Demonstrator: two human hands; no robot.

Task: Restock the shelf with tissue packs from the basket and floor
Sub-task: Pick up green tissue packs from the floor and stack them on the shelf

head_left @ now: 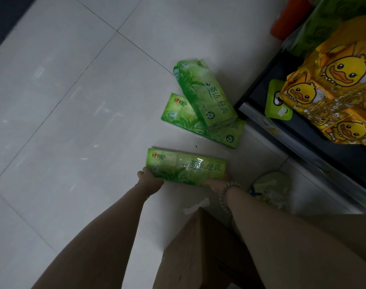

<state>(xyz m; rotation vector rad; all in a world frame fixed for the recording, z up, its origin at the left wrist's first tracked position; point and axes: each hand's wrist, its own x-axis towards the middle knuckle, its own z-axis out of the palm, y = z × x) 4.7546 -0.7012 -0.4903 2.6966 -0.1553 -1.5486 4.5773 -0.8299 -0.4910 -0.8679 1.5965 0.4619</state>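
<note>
A green tissue pack (186, 166) is gripped at its two ends, low over the tiled floor. My left hand (149, 179) clasps its left end and my right hand (218, 182), with a beaded bracelet at the wrist, clasps its right end, mostly hidden under the pack. Beyond it two more green tissue packs lie on the floor: one flat (178, 115), the other (205, 94) tilted on top of it, leaning toward the shelf. The dark shelf (303, 134) stands at the right.
Yellow duck-print packs (336, 94) and a small green pack (276, 101) sit on the shelf's low board. A brown cardboard box (200, 251) stands under my arms. A light green shoe (271, 188) is by the shelf base. Pale floor tiles (73, 122) spread to the left.
</note>
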